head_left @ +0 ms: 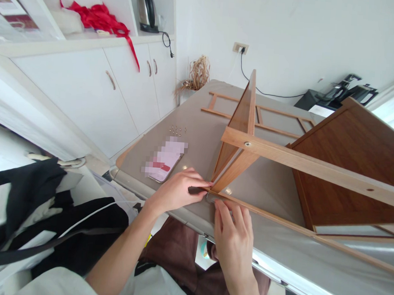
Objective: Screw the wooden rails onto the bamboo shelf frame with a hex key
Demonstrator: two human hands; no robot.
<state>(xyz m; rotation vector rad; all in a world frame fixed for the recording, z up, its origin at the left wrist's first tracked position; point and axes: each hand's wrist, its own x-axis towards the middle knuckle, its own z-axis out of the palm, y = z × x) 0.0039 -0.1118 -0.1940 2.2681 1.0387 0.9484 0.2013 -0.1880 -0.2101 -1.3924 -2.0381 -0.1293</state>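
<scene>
Left hand [177, 190] pinches frame [300, 162] on grey table [197, 141] near cabinets [75, 94]; right hand's [235, 231] grip unclear.

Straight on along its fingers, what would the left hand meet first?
Probably the wooden frame, at its near lower corner; the left hand seems to touch it there, though depth is unclear.

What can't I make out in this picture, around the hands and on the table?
All in the head view:
- Phone: pixelation hides most of its screen.
- Wooden frame: its far end is cut off by the right edge; the left hand partly covers its near corner.
- Metallic bit by the right hand: too small to identify.
- Scattered small pieces: too small to tell their type.
</scene>
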